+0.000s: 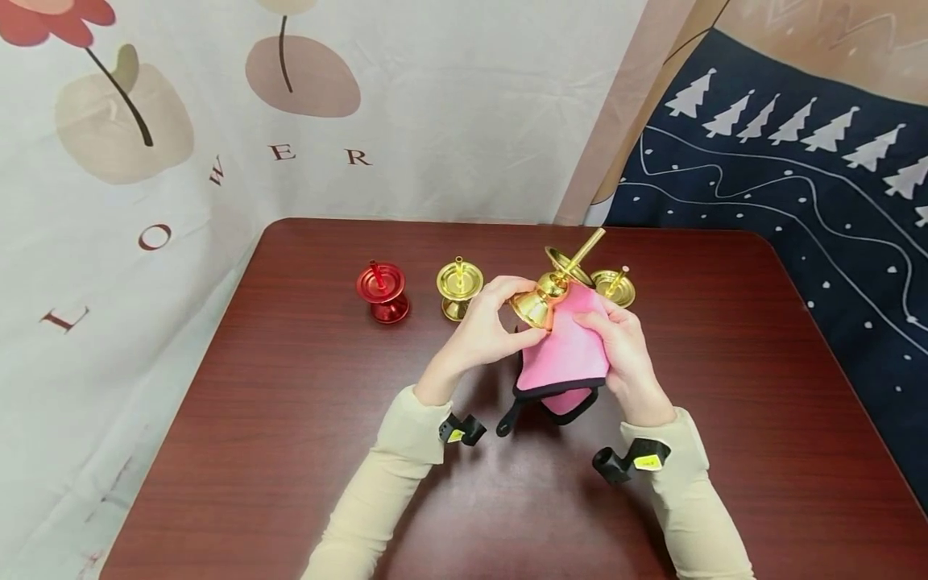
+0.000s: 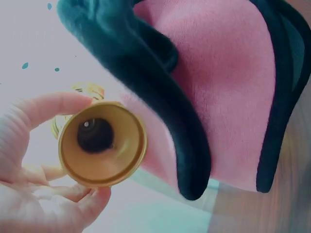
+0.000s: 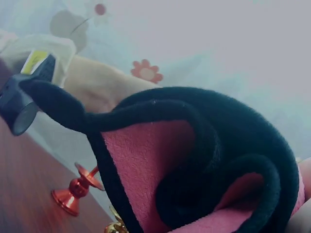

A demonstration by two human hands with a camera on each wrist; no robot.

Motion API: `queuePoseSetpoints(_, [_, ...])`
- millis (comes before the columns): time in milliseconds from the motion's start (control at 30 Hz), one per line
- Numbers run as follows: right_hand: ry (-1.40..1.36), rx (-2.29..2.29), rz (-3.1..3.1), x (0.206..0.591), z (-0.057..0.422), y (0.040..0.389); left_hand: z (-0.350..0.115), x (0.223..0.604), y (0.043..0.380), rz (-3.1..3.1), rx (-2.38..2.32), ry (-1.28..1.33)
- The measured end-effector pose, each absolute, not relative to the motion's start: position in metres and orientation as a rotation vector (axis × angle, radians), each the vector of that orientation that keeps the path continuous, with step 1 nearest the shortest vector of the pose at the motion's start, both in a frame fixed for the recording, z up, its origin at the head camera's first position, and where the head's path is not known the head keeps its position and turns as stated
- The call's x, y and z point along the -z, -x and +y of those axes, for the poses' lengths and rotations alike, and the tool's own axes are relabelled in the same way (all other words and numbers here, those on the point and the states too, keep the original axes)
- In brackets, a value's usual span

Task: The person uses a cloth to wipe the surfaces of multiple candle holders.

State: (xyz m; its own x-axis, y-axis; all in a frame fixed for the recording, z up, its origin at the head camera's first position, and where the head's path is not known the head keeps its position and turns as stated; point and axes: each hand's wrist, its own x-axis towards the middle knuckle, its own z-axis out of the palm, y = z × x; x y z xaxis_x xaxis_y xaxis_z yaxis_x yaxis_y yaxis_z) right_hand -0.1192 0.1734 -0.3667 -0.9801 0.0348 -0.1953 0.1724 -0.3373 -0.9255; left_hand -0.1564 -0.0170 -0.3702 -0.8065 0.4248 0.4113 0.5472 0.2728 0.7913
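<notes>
A gold candlestick point(image 1: 536, 308) is tilted above the table, its spike pointing up and to the right. My left hand point(image 1: 484, 329) grips it by the flared base, thumb and fingers on opposite sides. The left wrist view looks into the hollow underside of that base point(image 2: 119, 167). In my right hand point(image 1: 629, 362) is a pink cloth point(image 1: 565, 346) with black edging, pressed against the candlestick's stem and drooping below it. Folds of the cloth point(image 3: 138, 160) hide most of the right hand's work in the right wrist view.
Along the back of the brown table point(image 1: 290, 419) stand a red candlestick point(image 1: 389, 309), a gold one point(image 1: 460, 283) and another gold one point(image 1: 618, 290) partly behind the cloth. A printed white curtain point(image 1: 449, 105) and a dark blue one point(image 1: 768, 201) hang behind.
</notes>
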Motion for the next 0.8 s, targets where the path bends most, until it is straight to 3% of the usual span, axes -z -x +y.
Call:
queuePoseSetpoints(233, [-0.227,2.499,1.541,0.362,0.184,0.119,-0.012,0.374,0.155,-2.320,1.876,0.879])
queuePoseSetpoints(467, [-0.230,2.586,1.520,0.362,0.178,0.118,0.003,0.376,0.149,-2.073,2.244,0.526])
queuePoseSetpoints(800, [-0.297,2.465,1.983,0.367,0.162,0.113,0.011,0.380,0.151,-1.979,2.062,0.432])
